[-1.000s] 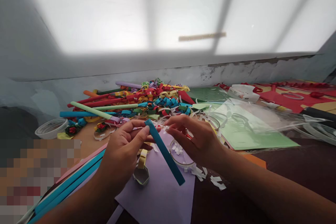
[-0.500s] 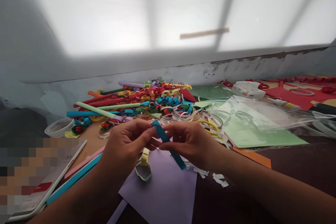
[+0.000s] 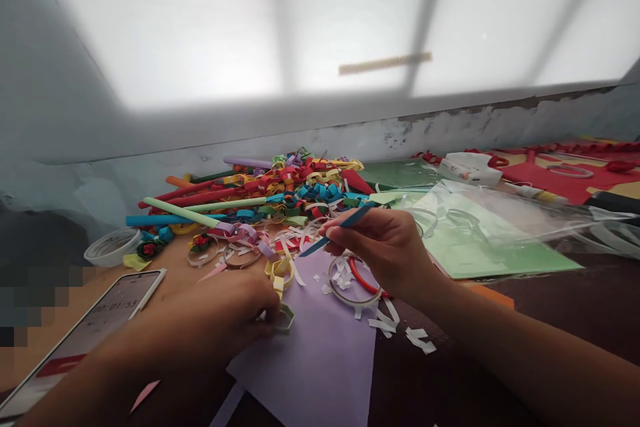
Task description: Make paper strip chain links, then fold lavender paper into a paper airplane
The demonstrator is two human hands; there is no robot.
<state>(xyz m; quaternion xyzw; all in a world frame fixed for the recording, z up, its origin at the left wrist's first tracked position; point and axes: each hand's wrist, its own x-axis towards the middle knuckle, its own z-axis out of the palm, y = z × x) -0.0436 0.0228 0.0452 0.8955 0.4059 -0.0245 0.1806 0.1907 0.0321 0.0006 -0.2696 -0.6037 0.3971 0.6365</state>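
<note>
A blue paper strip [image 3: 356,215] slants between the thumb and fingers of my right hand [image 3: 383,243], above a purple sheet [image 3: 325,353]. My left hand [image 3: 240,310], slightly blurred, has its fingers curled at a pale green paper link [image 3: 285,319] on the sheet's left edge; its fingertips are partly hidden, and whether they grip the link is unclear. Yellow paper links [image 3: 280,271] run up from the green one toward purple links [image 3: 245,233]. Below my right hand lie a tape roll [image 3: 350,300] and white paper scraps [image 3: 420,339].
Behind my hands is a pile of coloured paper chains [image 3: 310,180] with rolled paper tubes [image 3: 173,209]. A phone [image 3: 95,320] and a white tape roll [image 3: 111,247] lie left. Green sheets [image 3: 510,253] under clear plastic and red paper [image 3: 545,180] are at right.
My left hand has let go of the blue strip and moved down and left to the green link. My right hand has risen slightly with the strip, which now slants the other way.
</note>
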